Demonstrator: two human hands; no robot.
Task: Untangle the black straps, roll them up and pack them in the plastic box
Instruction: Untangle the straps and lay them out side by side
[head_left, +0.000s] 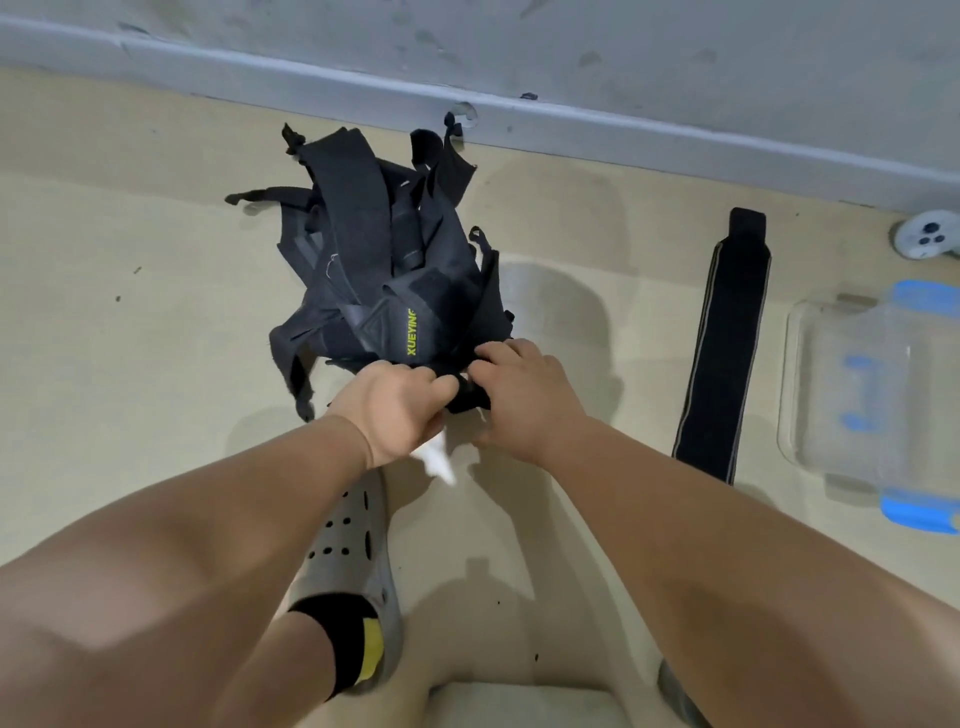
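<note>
There is one pile (384, 260) of black straps, all tangled up. How many straps are in it cannot be told. One more strap (727, 343) lies flat by itself. That makes one strap that can be counted alone. There is one clear box (795, 374). There are two hands, the left hand (400, 410) and the right hand (519, 395). One grey shoe (358, 540) shows in full, with one sock (348, 644). There is one round white thing (927, 236) and one white scrap (439, 460).
</note>
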